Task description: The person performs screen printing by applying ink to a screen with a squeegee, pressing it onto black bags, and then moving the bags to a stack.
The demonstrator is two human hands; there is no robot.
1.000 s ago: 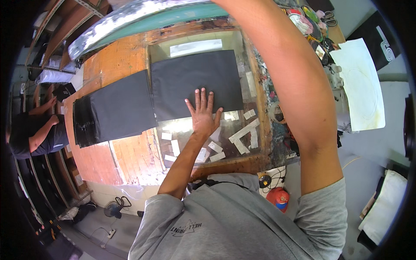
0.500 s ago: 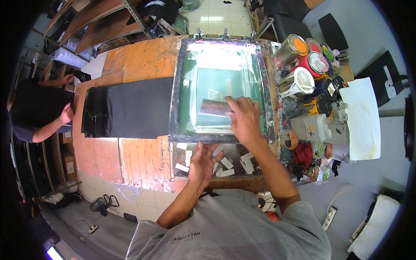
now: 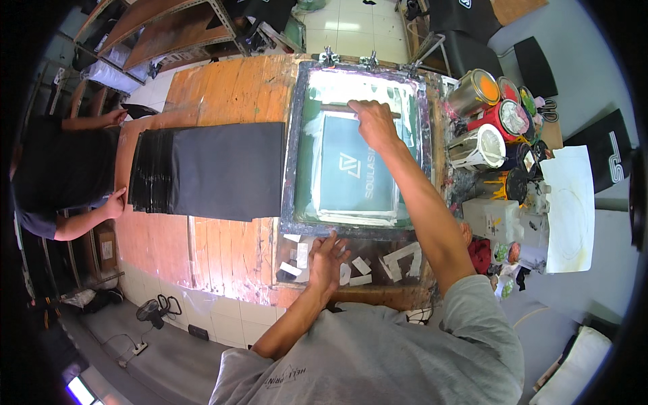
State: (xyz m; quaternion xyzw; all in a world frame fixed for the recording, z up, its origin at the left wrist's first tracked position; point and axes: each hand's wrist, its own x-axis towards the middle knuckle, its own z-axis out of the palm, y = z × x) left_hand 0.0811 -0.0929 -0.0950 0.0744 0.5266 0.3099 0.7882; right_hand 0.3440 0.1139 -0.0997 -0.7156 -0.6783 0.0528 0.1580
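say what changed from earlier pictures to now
The screen frame came down. The left hand moved from the black sheet to the frame's near edge. The right hand came into view holding the squeegee and moved it toward the far end. The stacked black sheets stayed put.

The right hand (image 3: 376, 126) hides part of the squeegee (image 3: 335, 108), while the view's lower edge cuts the grey shirt (image 3: 378, 358).

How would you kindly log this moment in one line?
Right hand: holding squeegee toward far end of screen | Left hand: at screen's near edge | Black sheets: layered on table, left of screen
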